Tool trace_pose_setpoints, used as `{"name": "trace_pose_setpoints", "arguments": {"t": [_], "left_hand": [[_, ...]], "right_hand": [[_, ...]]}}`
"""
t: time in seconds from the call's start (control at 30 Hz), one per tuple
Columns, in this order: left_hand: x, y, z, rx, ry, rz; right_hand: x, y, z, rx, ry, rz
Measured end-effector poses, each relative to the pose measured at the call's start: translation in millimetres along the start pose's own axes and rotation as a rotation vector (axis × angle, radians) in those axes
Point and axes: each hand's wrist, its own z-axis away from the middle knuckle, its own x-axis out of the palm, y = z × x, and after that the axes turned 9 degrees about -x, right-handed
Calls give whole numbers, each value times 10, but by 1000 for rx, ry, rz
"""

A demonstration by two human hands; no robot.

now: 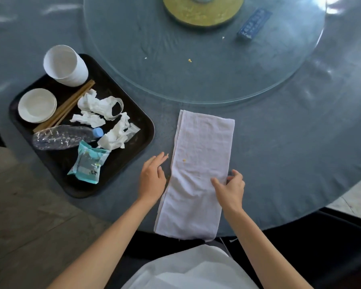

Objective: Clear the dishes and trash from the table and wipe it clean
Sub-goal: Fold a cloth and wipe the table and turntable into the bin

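Folded white cloth (198, 174) lies on the worktop (290, 153); beside it, the black tray (142, 130) carries bowls, chopsticks, tissues, bottle. Left hand (152, 178) hovers open; right hand (230, 187) pinches the cloth's edge.

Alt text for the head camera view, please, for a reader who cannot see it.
A person's right hand pinches the edge of a folded white cloth on a round grey table, left hand open beside it. A black tray to the left holds cups, chopsticks, crumpled tissues and a plastic bottle.
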Motion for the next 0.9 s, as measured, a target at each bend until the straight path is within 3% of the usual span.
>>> {"name": "trace_pose_setpoints", "arguments": {"t": [0.17,0.4,0.63,0.8,0.9], "left_hand": [[-190,-47,60,-64,-49,15],[-267,-77,63,-25,-265,-20],[-324,222,13,-25,-438,69],[-419,339,1,-196,-589,336],[-487,390,39,-273,-705,339]], "right_hand": [[12,-55,55,166,-14,44],[87,-78,161,180,21,67],[-93,-359,480,-2,35,-242],[-414,-676,760,-172,-119,-319],[-535,-803,820,-264,-154,-257]]}}
